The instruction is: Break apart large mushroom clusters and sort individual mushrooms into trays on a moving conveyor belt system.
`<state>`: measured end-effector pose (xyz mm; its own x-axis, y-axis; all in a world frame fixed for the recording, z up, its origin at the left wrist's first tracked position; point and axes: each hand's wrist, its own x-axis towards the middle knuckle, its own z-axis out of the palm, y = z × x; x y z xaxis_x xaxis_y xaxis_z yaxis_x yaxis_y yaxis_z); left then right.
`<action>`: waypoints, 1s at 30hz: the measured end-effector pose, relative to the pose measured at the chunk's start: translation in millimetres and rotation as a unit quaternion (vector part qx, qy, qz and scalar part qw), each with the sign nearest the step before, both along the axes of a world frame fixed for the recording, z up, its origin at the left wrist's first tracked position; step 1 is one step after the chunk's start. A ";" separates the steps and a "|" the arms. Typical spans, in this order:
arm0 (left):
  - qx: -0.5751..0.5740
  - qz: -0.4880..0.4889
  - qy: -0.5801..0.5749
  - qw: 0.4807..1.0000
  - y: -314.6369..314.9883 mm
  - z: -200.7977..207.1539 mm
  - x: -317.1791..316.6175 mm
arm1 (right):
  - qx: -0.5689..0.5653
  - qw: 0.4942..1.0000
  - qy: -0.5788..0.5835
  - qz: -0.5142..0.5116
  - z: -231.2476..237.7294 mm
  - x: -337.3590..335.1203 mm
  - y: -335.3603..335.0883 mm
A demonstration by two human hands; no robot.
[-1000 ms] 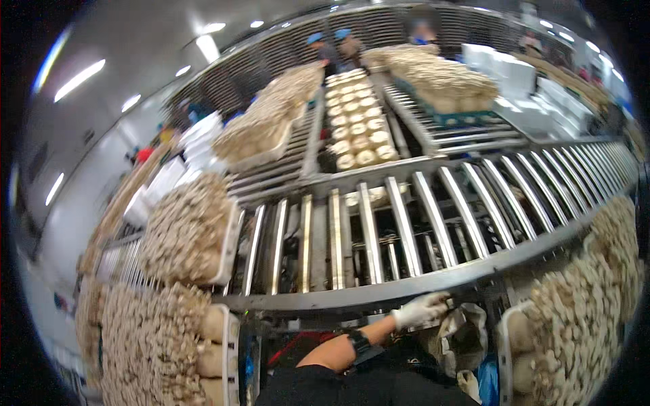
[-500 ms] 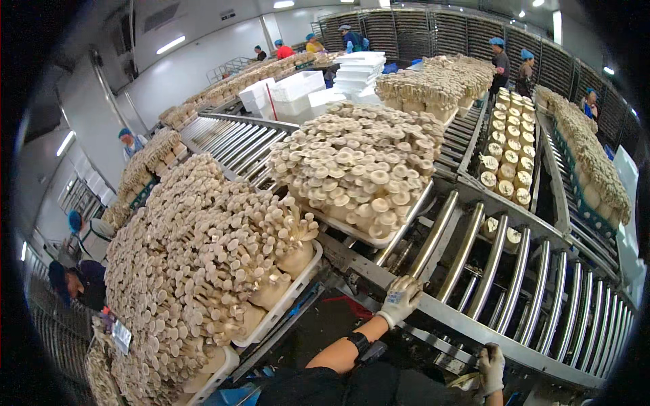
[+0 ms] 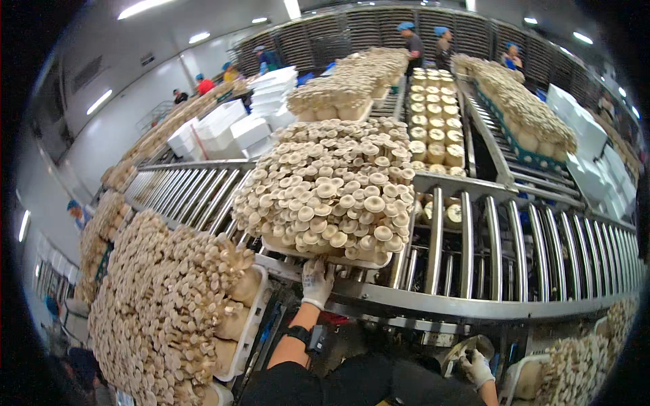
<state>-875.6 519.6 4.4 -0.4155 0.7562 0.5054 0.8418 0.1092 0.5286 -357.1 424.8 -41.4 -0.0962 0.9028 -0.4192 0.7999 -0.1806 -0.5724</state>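
A white tray (image 3: 376, 260) packed with pale brown capped mushrooms (image 3: 332, 186) rests on the roller conveyor in front of me. My left hand (image 3: 317, 283), in a white glove, is at the tray's front edge with its fingers bent against it; the fingertips are partly hidden. Low on the right, my right hand (image 3: 477, 367), also gloved, has its fingers curled beside a rounded, pale object (image 3: 459, 349) below the conveyor rail. What that hand holds, if anything, is not clear.
Steel rollers (image 3: 467, 247) run right behind a metal rail (image 3: 460, 306). Mushroom trays fill the left side; another mushroom batch (image 3: 575, 369) stands lower right. White foam boxes (image 3: 220, 128) and cut stumps in rows (image 3: 433, 115) lie beyond. Several people in blue caps work at the back.
My view has swung right, shifting the scene leftward. My left hand has gone from the conveyor rail to the front edge of the mushroom tray. My right hand stays low beside the conveyor.
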 end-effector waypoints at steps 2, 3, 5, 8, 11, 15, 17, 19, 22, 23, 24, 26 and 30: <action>-0.029 0.031 0.243 0.969 10.0 -33.0 -23.4 | -0.041 0.999 0.017 -0.024 -7.2 8.3 -16.6; -0.052 0.003 0.211 0.976 18.1 -41.6 -29.9 | -0.020 0.999 -0.022 -0.028 -16.2 12.2 -29.2; -0.153 0.004 0.068 0.986 33.8 -28.3 -12.6 | -0.027 0.998 -0.031 -0.051 -33.6 22.4 -56.3; -0.228 -0.045 0.461 0.856 9.3 -104.9 -114.4 | 0.049 0.996 -0.024 -0.064 6.1 -10.7 -60.2; -0.296 -0.215 0.250 0.896 43.9 -52.6 -33.3 | -0.070 0.994 -0.014 -0.085 27.0 -25.5 -77.2; -0.285 -0.306 0.431 0.800 65.2 -54.0 -45.5 | -0.132 0.984 0.030 -0.120 33.0 -51.6 -91.3; -0.220 -0.366 0.464 0.776 95.5 -68.0 -64.5 | -0.112 0.984 0.019 -0.135 33.6 -63.3 -104.8; -0.369 -0.407 0.278 0.788 111.4 -63.7 -42.2 | -0.095 0.981 0.008 -0.170 28.6 -69.7 -130.2; -0.400 -0.428 0.141 0.798 95.4 -16.6 7.4 | -0.091 0.972 -0.008 -0.218 43.1 -80.9 -167.6; -0.395 -0.438 0.140 0.795 87.6 5.7 27.3 | -0.093 0.964 0.002 -0.249 67.6 -76.9 -175.6; -0.443 -0.390 0.144 0.794 82.1 25.2 41.6 | -0.093 0.955 0.017 -0.281 79.3 -82.3 -184.5; -0.485 -0.346 0.151 0.789 63.8 59.5 67.7 | -0.122 0.939 -0.032 -0.321 90.1 -80.9 -207.0; -0.511 -0.346 -0.021 0.787 47.8 85.9 80.3 | 0.151 0.908 -0.181 -0.347 103.3 -74.1 -250.7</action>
